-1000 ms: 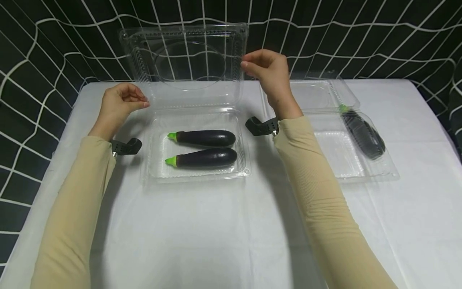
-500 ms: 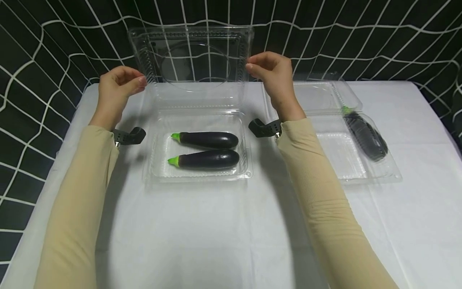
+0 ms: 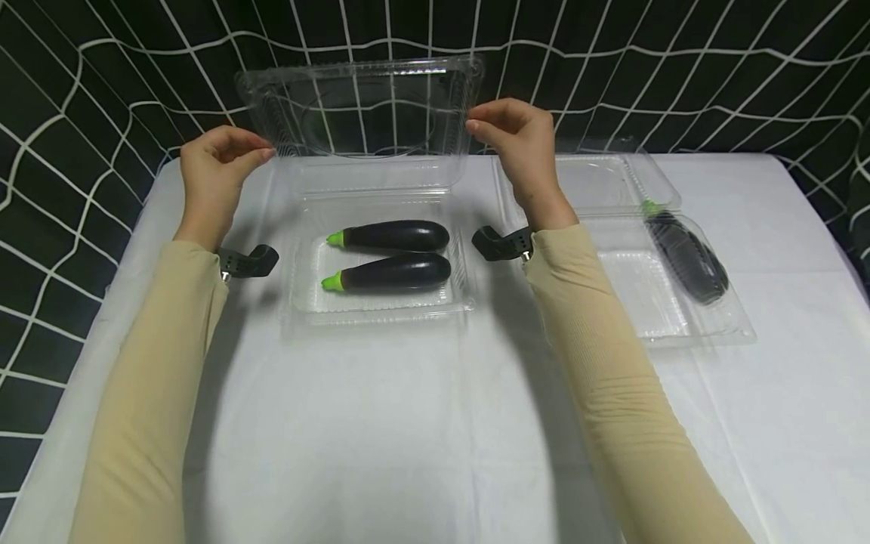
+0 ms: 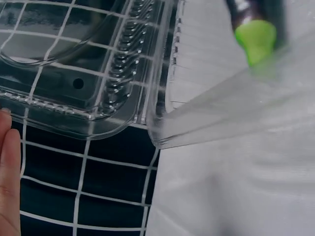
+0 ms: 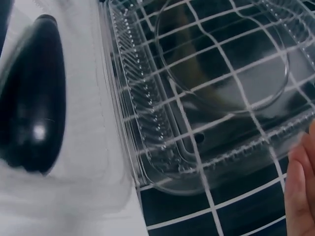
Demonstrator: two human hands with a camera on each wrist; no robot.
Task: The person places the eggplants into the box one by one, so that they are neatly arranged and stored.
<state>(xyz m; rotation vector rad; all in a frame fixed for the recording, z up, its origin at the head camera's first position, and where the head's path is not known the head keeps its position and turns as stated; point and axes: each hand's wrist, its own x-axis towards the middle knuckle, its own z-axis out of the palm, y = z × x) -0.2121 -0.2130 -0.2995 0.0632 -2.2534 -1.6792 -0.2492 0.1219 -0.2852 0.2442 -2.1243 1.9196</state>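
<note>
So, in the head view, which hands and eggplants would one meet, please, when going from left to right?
Left hand → two eggplants, one in front of the other → right hand → lone eggplant.

A studio-like setting is being suggested, though the kind of building cannot be told. A white-covered table (image 3: 367, 423) is being backed at twelve o'clock by a dark backdrop (image 3: 409, 19) overlaid with white grid lines (image 3: 567, 53), and is being flanked likewise at nine and two o'clock.
</note>
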